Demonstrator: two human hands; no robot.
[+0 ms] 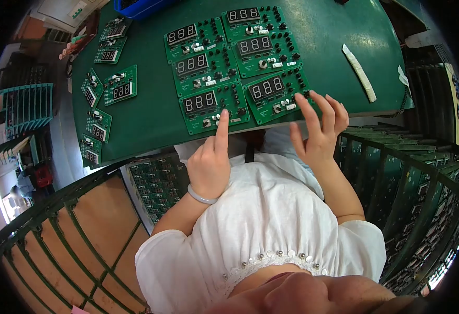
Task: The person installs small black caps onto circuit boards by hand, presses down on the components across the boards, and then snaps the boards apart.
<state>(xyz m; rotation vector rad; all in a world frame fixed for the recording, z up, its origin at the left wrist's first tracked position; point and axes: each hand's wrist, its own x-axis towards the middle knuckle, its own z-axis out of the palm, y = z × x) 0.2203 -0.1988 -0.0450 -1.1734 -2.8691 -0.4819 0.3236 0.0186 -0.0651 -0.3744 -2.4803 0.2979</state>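
Observation:
My left hand (210, 165) is over the table's near edge, index finger stretched out and the other fingers curled in. Its fingertip meets the small parts on the lower left circuit board (198, 111), which has a three-digit display. To the right, my right hand (321, 125) has its fingers spread and slightly bent, with nothing visible between them. Its index fingertip is at the right side of the lower right circuit board (267, 90), near the black buttons; whether it touches is unclear. Several matching boards, such as the upper left board (181, 35), lie in two columns beyond my hands.
Smaller display boards (120, 91) are scattered along the left of the green table (145, 123). A blue bin (145, 9) stands at the back edge. A pale wrapped blade-like tool (360, 73) lies at right. Racks (397, 157) flank me, and a barred frame (77, 235) stands lower left.

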